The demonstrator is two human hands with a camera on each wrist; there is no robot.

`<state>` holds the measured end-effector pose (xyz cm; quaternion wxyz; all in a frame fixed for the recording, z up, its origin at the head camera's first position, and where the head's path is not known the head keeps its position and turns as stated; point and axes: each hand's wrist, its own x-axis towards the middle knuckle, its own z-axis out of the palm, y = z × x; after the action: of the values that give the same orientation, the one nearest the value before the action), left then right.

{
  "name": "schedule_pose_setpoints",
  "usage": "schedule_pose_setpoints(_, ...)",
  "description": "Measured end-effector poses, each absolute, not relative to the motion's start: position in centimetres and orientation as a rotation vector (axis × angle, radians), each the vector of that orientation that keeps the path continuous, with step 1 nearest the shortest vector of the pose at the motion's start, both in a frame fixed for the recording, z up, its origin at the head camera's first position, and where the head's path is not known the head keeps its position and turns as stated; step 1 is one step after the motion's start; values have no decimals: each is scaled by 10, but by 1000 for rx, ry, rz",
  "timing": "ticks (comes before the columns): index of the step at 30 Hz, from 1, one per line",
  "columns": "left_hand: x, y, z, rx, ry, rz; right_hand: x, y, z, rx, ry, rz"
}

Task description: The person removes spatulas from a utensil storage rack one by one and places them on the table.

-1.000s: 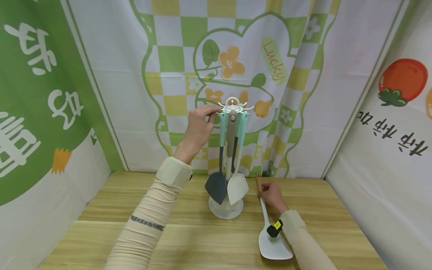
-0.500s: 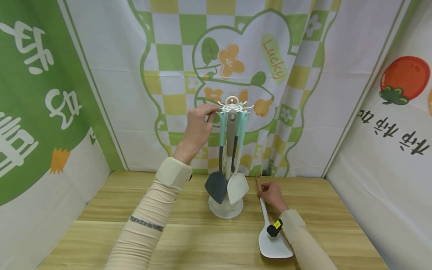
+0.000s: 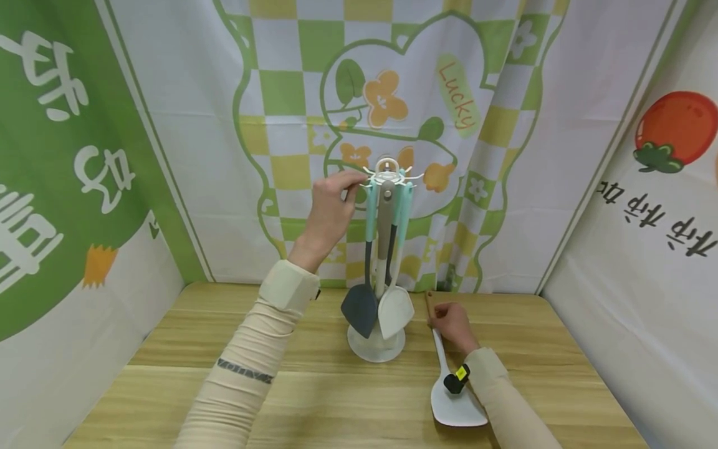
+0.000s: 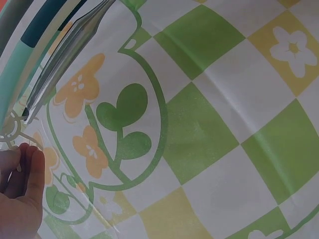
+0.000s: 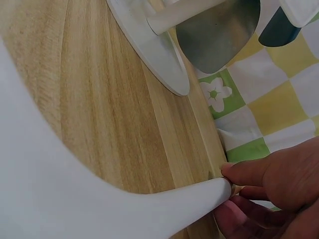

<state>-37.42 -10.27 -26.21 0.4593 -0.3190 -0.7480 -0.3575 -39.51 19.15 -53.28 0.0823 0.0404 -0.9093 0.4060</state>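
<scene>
My left hand (image 3: 331, 209) is raised at the utensil rack, its thumb and fingers pinching one white hook at the left of the top ring (image 3: 387, 178). In the left wrist view the fingertips of that hand (image 4: 22, 174) meet the hook. From the rack hang a dark turner (image 3: 359, 310) and a white turner (image 3: 396, 312) with mint handles, and a utensil with a grey-brown handle (image 3: 385, 218). At the right, my right hand (image 3: 453, 324) pinches the wooden handle (image 3: 430, 302) of a white spatula (image 3: 457, 405), whose wide blade points toward me, partly behind my wrist camera.
The rack's round white base (image 3: 377, 355) stands on the wooden table (image 3: 314, 399), left of the spatula. A checked cloth (image 3: 286, 143) hangs behind the table's back edge, with printed cloth walls on both sides. A metal utensil handle (image 4: 70, 55) hangs beside the left hand.
Both hands keep their grip and place. Only the head view has shifted very slightly.
</scene>
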Motion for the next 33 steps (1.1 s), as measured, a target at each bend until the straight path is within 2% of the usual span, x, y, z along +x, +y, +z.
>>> schedule_pose_setpoints(24, -371, -110, -264, -827, -1986, -1011, -394, 194, -536, 136, -2766, 1233)
schedule_pose_setpoints(33, -380, -107, -267, -819, -1850, -1105, -390, 194, -529, 150, -2767, 1227)
